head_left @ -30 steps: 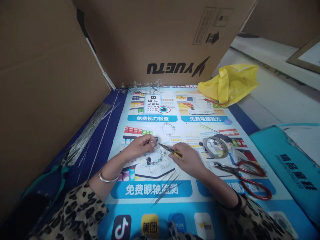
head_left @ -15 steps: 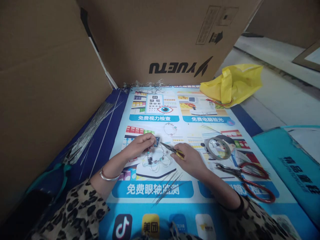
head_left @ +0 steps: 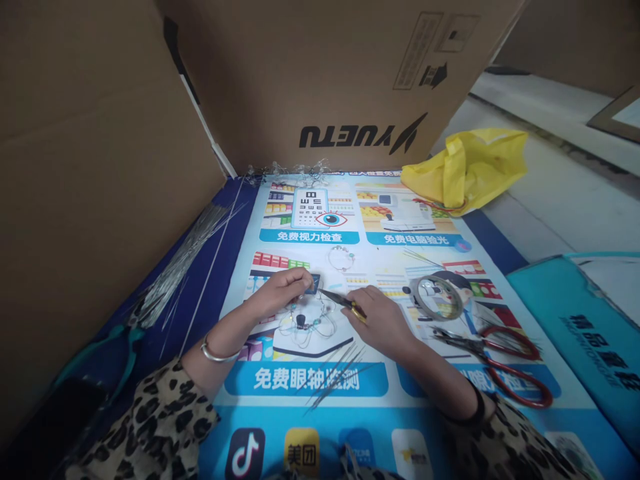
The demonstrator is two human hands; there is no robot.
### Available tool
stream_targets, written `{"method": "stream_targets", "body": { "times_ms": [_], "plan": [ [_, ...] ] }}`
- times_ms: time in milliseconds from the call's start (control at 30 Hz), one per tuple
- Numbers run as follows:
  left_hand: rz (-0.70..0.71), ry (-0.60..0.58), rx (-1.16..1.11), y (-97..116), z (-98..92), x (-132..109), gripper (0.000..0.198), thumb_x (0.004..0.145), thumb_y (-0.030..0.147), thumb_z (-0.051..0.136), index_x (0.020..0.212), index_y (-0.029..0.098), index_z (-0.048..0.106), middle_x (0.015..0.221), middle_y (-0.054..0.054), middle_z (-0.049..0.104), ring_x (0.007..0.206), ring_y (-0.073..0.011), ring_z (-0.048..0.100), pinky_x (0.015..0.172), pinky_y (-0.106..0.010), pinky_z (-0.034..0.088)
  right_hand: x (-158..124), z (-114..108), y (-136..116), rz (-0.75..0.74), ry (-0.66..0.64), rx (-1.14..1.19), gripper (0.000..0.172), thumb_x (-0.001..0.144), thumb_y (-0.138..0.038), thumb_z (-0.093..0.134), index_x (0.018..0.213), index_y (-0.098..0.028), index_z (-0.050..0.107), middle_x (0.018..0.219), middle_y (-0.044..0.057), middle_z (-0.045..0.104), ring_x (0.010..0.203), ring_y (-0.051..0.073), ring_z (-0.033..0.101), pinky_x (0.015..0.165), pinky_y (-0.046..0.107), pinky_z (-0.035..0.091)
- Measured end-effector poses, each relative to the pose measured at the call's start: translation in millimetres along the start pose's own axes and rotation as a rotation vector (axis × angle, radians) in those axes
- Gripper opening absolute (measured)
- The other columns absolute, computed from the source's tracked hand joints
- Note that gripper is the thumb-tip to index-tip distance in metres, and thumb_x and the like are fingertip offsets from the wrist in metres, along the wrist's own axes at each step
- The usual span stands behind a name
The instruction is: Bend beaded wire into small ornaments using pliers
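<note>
My left hand [head_left: 280,291] pinches the top of a beaded wire bracelet piece [head_left: 307,321] that lies on a printed poster mat [head_left: 320,387]. My right hand [head_left: 383,319] is closed on small yellow-handled pliers [head_left: 345,303], whose thin tip points left toward the pinched wire beside my left fingertips. A dark bead and several teal beads sit on the wire loops between the two hands. A few loose wire pins [head_left: 335,370] lie on the mat just below them.
A finished beaded ring [head_left: 340,257] lies above the hands. A coil of wire [head_left: 440,297] and red-handled scissors [head_left: 500,357] lie to the right, teal-handled pliers [head_left: 117,347] and a bundle of straight wires [head_left: 185,253] to the left. Cardboard walls [head_left: 325,80] stand behind and left; a yellow bag [head_left: 465,167] sits back right.
The pliers tip and both hands have shifted slightly up and left at the wire; the bracelet piece has turned a little. The grips are unchanged.
</note>
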State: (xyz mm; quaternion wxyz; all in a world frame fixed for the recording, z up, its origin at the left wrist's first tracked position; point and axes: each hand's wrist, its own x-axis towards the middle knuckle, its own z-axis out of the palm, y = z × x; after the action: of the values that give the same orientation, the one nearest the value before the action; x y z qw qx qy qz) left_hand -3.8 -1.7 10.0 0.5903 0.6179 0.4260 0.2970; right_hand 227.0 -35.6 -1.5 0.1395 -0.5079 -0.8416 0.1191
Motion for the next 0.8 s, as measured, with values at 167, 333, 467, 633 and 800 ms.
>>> {"method": "stream_targets", "body": {
  "times_ms": [167, 333, 467, 633, 800],
  "plan": [
    [-0.011, -0.01, -0.023, 0.6, 0.4, -0.4, 0.021, 0.082, 0.035, 0.046, 0.074, 0.017, 0.051, 0.067, 0.003, 0.044, 0.055, -0.0078, 0.037, 0.052, -0.02, 0.03, 0.1, -0.4, 0.1, -0.031, -0.006, -0.016, 0.017, 0.086, -0.032, 0.044, 0.088, -0.019, 0.053, 0.084, 0.006, 0.058, 0.084, 0.02, 0.049, 0.068, 0.03, 0.037],
    [-0.015, -0.025, -0.014, 0.2, 0.0, -0.5, 0.02, 0.084, 0.034, 0.044, 0.077, 0.016, 0.051, 0.069, 0.003, 0.044, 0.056, -0.008, 0.039, 0.052, -0.02, 0.031, -0.1, 0.0, -0.4, -0.031, 0.002, -0.021, 0.016, 0.086, -0.032, 0.044, 0.088, -0.019, 0.053, 0.085, 0.006, 0.058, 0.084, 0.02, 0.049, 0.068, 0.029, 0.037],
    [-0.012, -0.031, -0.001, 0.3, -0.3, -0.4, 0.021, 0.085, 0.035, 0.043, 0.078, 0.016, 0.051, 0.071, 0.002, 0.045, 0.057, -0.0082, 0.041, 0.053, -0.02, 0.032, -0.3, 0.5, -0.4, -0.041, 0.025, -0.022, 0.014, 0.085, -0.031, 0.046, 0.087, -0.019, 0.053, 0.083, 0.006, 0.058, 0.082, 0.019, 0.049, 0.067, 0.028, 0.036],
    [0.012, -0.031, 0.021, -0.8, -0.3, 0.1, 0.021, 0.085, 0.034, 0.043, 0.077, 0.016, 0.05, 0.07, 0.003, 0.044, 0.058, -0.0078, 0.04, 0.053, -0.019, 0.033, -0.4, 1.7, 0.2, -0.069, 0.053, -0.034, 0.013, 0.085, -0.03, 0.047, 0.085, -0.019, 0.053, 0.081, 0.005, 0.058, 0.081, 0.019, 0.049, 0.065, 0.028, 0.035],
    [0.019, -0.036, 0.02, -2.9, -0.3, 0.3, 0.02, 0.085, 0.033, 0.043, 0.077, 0.016, 0.049, 0.07, 0.003, 0.044, 0.057, -0.0077, 0.04, 0.053, -0.02, 0.033, -0.4, 3.7, 1.2, -0.073, 0.058, -0.032, 0.011, 0.084, -0.029, 0.048, 0.085, -0.019, 0.052, 0.081, 0.005, 0.058, 0.081, 0.019, 0.049, 0.067, 0.029, 0.035]
  ]
}}
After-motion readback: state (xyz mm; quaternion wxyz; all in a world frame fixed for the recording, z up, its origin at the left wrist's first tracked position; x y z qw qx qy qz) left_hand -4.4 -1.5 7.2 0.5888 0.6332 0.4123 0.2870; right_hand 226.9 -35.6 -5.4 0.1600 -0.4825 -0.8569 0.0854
